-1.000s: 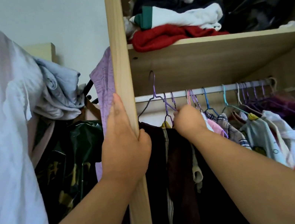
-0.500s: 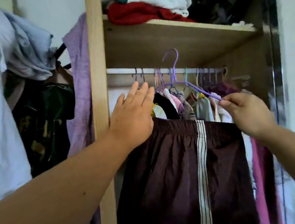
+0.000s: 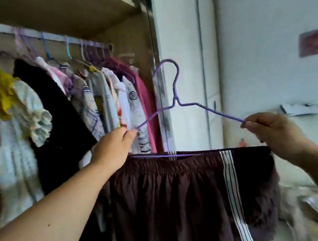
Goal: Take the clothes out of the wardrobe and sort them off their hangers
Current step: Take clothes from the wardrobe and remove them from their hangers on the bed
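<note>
Left hand (image 3: 114, 146) pinches the purple hanger (image 3: 177, 96) on its left shoulder wire and right hand (image 3: 271, 131) pinches the right end, fingers curled tight on both. Maroon striped trousers (image 3: 178, 201) hang from the bottom bar, out of the wardrobe. Best to keep the bar level and slide the cloth off sideways, no tugging. Open room lies to the right by the white wall (image 3: 266, 39); hanging clothes (image 3: 102, 91) crowd the left.

Clothes (image 3: 105, 91) crowd the rail (image 3: 51, 37) at upper left, pressed together, with the shelf (image 3: 72, 10) close above. Right of the wardrobe's side panel (image 3: 129, 37), open air reaches the white wall (image 3: 268, 49); maroon shorts (image 3: 167, 203) block lower centre.
</note>
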`<state>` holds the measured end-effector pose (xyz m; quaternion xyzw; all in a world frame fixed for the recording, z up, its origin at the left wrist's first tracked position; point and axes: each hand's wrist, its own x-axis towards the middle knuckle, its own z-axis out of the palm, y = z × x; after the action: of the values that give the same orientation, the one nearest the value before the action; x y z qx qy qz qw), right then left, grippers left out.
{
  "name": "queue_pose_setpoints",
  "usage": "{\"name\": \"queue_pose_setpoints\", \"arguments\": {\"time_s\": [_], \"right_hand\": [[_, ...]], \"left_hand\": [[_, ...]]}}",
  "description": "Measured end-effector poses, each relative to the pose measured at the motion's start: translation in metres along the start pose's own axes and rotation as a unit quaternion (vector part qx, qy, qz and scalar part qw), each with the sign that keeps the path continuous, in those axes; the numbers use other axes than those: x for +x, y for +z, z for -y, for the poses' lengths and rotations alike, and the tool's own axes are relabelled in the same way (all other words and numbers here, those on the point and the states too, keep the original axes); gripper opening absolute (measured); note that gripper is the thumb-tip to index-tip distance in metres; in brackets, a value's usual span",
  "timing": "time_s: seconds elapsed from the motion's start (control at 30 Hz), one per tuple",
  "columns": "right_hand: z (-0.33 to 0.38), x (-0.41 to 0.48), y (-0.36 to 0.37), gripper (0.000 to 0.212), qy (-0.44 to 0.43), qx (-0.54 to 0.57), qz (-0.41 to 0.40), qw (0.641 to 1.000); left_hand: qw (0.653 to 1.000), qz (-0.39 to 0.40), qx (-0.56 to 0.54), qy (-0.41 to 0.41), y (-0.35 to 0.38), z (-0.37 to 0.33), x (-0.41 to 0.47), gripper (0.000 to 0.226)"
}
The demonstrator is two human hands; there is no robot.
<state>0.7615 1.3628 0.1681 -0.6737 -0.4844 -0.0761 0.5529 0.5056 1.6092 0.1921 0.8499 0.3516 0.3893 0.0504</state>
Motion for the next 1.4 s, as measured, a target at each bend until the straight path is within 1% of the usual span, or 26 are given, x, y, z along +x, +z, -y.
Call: {"name": "queue_pose_setpoints", "arguments": {"time_s": [0.1, 0.17, 0.2, 0.3, 0.37, 0.47, 0.53, 0.63, 0.73, 0.8, 0.9, 1.0, 1.1, 1.2, 1.27, 1.33, 1.4], "right_hand": [[-0.007, -0.056, -0.020, 0.021, 0.076, -0.065, -0.055, 0.993], [-0.006, -0.096, -0.031, 0.020, 0.125, -0.120, -0.094, 0.980], [-0.005, -0.114, -0.035, 0.020, 0.149, -0.148, -0.106, 0.972], [-0.003, -0.186, -0.052, 0.023, 0.244, -0.228, -0.125, 0.934], [0.001, -0.239, -0.062, 0.020, 0.298, -0.263, -0.129, 0.908], [0.009, -0.328, -0.082, 0.020, 0.375, -0.291, -0.174, 0.863], [0.015, -0.386, -0.095, 0.016, 0.424, -0.296, -0.201, 0.832], [0.029, -0.477, -0.119, 0.020, 0.500, -0.287, -0.240, 0.781], [0.052, -0.563, -0.141, 0.027, 0.565, -0.285, -0.261, 0.729], [0.069, -0.616, -0.156, 0.029, 0.591, -0.282, -0.288, 0.699], [0.087, -0.683, -0.174, 0.023, 0.627, -0.267, -0.335, 0.651], [0.091, -0.739, -0.194, 0.019, 0.649, -0.250, -0.377, 0.612], [0.080, -0.780, -0.216, 0.018, 0.657, -0.221, -0.421, 0.585], [0.058, -0.814, -0.235, 0.017, 0.667, -0.217, -0.436, 0.564], [0.037, -0.836, -0.248, 0.016, 0.677, -0.211, -0.440, 0.551], [0.017, -0.855, -0.261, 0.016, 0.696, -0.211, -0.440, 0.526], [0.000, -0.870, -0.273, 0.016, 0.715, -0.210, -0.432, 0.508]], "left_hand": [[0.990, 0.076, -0.119, 0.027, 0.037, -0.009, -0.020, 0.032], [0.978, 0.115, -0.164, 0.055, 0.060, -0.018, -0.039, 0.033], [0.974, 0.132, -0.175, 0.065, 0.069, -0.022, -0.047, 0.032], [0.946, 0.216, -0.221, 0.095, 0.100, -0.043, -0.085, 0.030], [0.927, 0.259, -0.246, 0.114, 0.117, -0.061, -0.113, 0.028], [0.896, 0.327, -0.251, 0.166, 0.132, -0.101, -0.165, 0.024], [0.873, 0.366, -0.255, 0.196, 0.141, -0.130, -0.200, 0.024], [0.828, 0.426, -0.255, 0.261, 0.157, -0.185, -0.262, 0.022], [0.779, 0.488, -0.253, 0.301, 0.172, -0.240, -0.328, 0.026], [0.745, 0.524, -0.240, 0.335, 0.182, -0.276, -0.376, 0.031], [0.701, 0.561, -0.215, 0.383, 0.192, -0.326, -0.443, 0.032], [0.665, 0.586, -0.195, 0.420, 0.202, -0.377, -0.507, 0.031], [0.646, 0.609, -0.191, 0.419, 0.214, -0.419, -0.563, 0.027], [0.657, 0.612, -0.172, 0.405, 0.230, -0.448, -0.608, 0.024], [0.656, 0.615, -0.155, 0.410, 0.245, -0.467, -0.637, 0.024], [0.653, 0.616, -0.142, 0.418, 0.260, -0.488, -0.662, 0.026], [0.657, 0.618, -0.137, 0.409, 0.272, -0.505, -0.683, 0.027]]}}
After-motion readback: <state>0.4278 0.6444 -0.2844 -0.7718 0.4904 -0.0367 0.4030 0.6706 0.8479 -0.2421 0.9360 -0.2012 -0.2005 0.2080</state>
